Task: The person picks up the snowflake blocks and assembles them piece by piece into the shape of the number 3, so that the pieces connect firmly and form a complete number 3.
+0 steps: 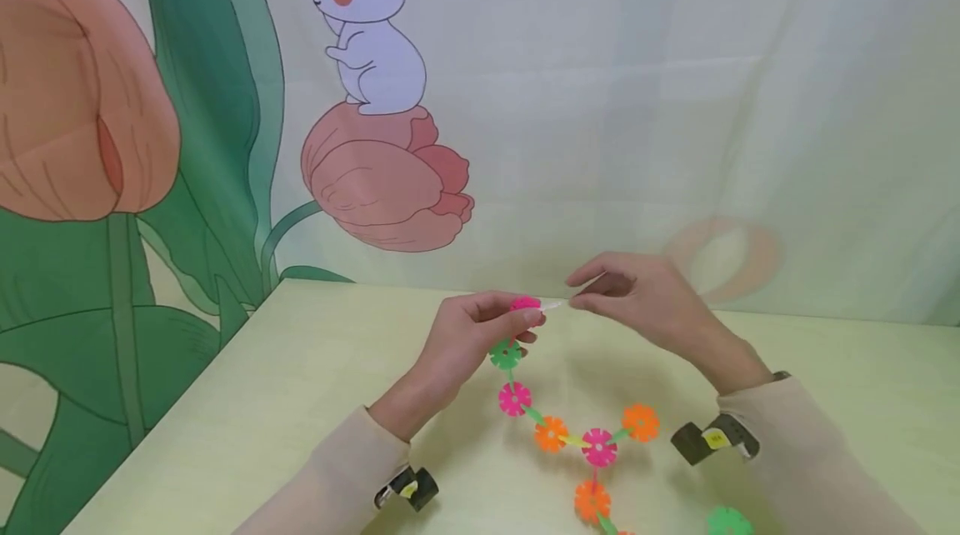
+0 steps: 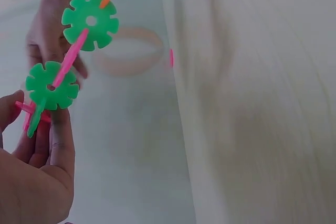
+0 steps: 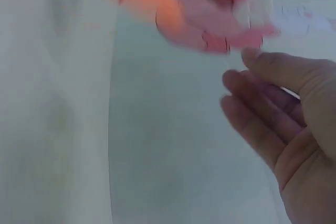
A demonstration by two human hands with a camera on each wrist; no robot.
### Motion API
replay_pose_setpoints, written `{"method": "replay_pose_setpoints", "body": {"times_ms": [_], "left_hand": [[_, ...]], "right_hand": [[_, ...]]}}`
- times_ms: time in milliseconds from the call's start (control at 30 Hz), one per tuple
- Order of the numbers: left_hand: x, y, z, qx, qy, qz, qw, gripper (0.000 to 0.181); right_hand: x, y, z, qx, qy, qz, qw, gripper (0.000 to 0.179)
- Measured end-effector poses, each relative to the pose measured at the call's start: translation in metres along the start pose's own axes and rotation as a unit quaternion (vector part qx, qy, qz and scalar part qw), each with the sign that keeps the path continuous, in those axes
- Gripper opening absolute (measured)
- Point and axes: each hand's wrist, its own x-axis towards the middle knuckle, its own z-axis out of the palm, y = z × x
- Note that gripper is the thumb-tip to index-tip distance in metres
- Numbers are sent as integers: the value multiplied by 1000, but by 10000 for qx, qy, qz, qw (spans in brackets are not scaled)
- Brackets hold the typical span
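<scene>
My left hand (image 1: 461, 335) pinches a pink notched plastic disc (image 1: 525, 302) between thumb and fingers. Slotted into it, a white disc (image 1: 551, 305) points edge-on toward my right hand (image 1: 648, 293). The right thumb and fingers are loosely bent with a gap beside the white disc; in the right wrist view they hold nothing. From the left hand hangs a chain of joined discs: a green disc (image 1: 498, 356), a pink disc (image 1: 507, 394), an orange disc (image 1: 544, 428) and others. Its lower part branches at another pink disc (image 1: 592, 440).
A separate green disc (image 1: 729, 520) lies at the near edge of the view. The pale table (image 1: 285, 402) runs back to a hanging cloth (image 1: 600, 143) printed with flowers and a white animal. A small camera (image 1: 693, 442) is strapped to the right wrist.
</scene>
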Motion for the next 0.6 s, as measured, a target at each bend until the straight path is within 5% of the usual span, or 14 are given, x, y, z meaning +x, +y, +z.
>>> {"method": "replay_pose_setpoints", "body": {"times_ms": [267,433,600], "left_hand": [[0,-2,-2,-44,-7,-5,10000,25],[0,-2,-2,-101,11,-11,9999,25],[-1,0,-1,-103,26,-34,9999,25]], "right_hand": [[-9,81,-40,-1514,76,776,9854,12],[-17,112,-44,-1666,-133,1324,9770,14],[-21,125,-36,-1612,78,1495,9755,15]]}}
